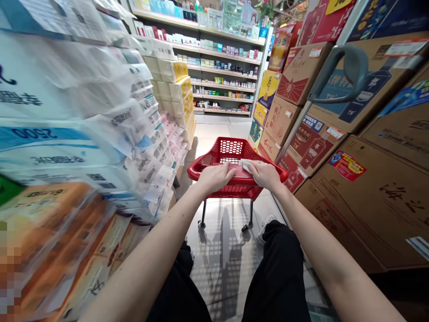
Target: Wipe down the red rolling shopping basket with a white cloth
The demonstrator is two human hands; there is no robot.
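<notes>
A red plastic shopping cart (pixel 231 192) with a lattice basket stands in front of me, on thin metal legs with casters. My left hand (pixel 216 176) is closed over the left part of its handle, thumb along the top. On the right part of the handle lies my right hand (pixel 264 173), its fingers closed on a small white cloth (pixel 246 165) pressed against the red bar. Whether the cloth is fabric or paper I cannot tell. The far inner wall of the basket shows; its floor is mostly hidden by the handle and my hands.
Tall stacks of plastic-wrapped tissue packs (pixel 127 125) line the left side. Cardboard cartons (pixel 375 197) are piled on the right, with a grey loop handle (pixel 342 74) on a pole before them. Shelves of small boxed goods (pixel 217 62) cross the aisle's end. Pale tiles (pixel 214 250) cover the floor.
</notes>
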